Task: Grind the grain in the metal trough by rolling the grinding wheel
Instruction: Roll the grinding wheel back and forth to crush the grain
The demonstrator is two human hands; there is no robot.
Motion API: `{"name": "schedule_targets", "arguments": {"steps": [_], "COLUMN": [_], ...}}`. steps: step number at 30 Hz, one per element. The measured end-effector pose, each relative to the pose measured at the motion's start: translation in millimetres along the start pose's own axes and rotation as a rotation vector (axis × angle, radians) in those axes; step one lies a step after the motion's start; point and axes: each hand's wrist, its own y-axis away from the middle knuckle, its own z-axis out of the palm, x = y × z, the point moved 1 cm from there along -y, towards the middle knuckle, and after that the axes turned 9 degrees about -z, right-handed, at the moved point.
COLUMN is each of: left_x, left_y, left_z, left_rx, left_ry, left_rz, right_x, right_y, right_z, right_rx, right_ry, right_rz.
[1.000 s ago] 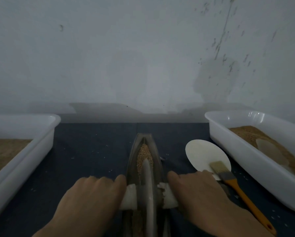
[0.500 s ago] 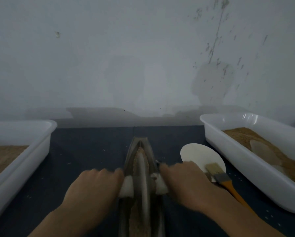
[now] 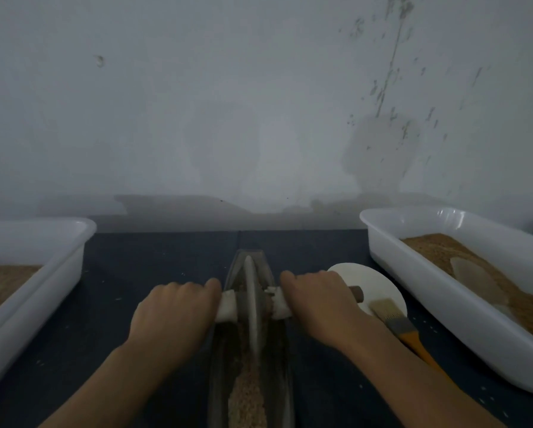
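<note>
Head view shows the grinding wheel [image 3: 252, 299] now up near the far tip of the metal trough [image 3: 282, 350], where a second ago it stood nearer the middle with a heap of grain ahead of it; both arms have stretched forward with it. That reads as the far end of a forward stroke, so a pull back toward the body seems due next. The left hand [image 3: 174, 316] and the right hand [image 3: 319, 299] each curl over a white-wrapped end of the axle [image 3: 226, 308], fingers closed round it on either side of the wheel. Grain [image 3: 246, 396] lies uncovered along the near stretch of the trough, coarse-looking, so plenty of passes likely remain.

On the dark tabletop [image 3: 154, 261] a white disc [image 3: 379, 281] and an orange-handled brush [image 3: 404, 330] sit just beside the right hand, close enough to catch the axle end. White tubs [image 3: 425, 282] of brown meal stand at both sides, well apart from the trough
</note>
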Motion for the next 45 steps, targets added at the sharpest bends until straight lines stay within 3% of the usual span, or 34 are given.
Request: {"name": "schedule_targets", "arguments": {"steps": [3,7,10,20,24,27,29,30,33,39,45], "left_x": [-1.2,-4.9,-3.0,1.5,-2.6,-7.6,-9.1,-8.4,-6.8,-2.4,-5.4], "left_y": [8.8,38.7,45.6,-0.8,18.4,42.2,52.0,56.4,48.8,9.6,27.1], "left_z": [-4.1,-6.2,-12.9,-2.7,-3.2,-4.4,-4.5,-7.7,-8.3,-4.9,-5.4], "left_rx": [-0.04,-0.249,-0.095,0.003,-0.102,-0.346,-0.419,-0.41,-0.105,0.02,-0.178], "left_ry": [0.013,0.044,0.056,-0.068,-0.011,0.104,0.151,0.15,0.119,0.002,0.054], "left_rz": [0.061,0.081,0.122,0.007,0.055,0.041,-0.008,-0.013,0.11,0.023,0.067], "right_x": [-6.4,-27.2,-34.4,0.8,-12.2,-30.0,-36.7,-38.3,-34.1,-7.5,-20.5], "right_y": [14.1,46.4,52.8,-0.6,21.6,45.1,51.9,52.5,43.3,4.8,36.0], "right_z": [-4.9,-20.3,-24.6,1.4,-9.5,-23.3,-27.0,-28.4,-25.0,-8.9,-16.9], "right_rx": [-0.021,-0.106,-0.137,0.013,-0.031,-0.141,-0.209,-0.215,-0.132,0.017,-0.072], "right_ry": [-0.034,-0.084,-0.105,-0.041,-0.069,-0.091,-0.107,-0.107,-0.089,-0.042,-0.096], "right_rz": [-0.03,-0.115,-0.119,0.021,-0.035,-0.113,-0.147,-0.142,-0.078,0.001,-0.089]}}
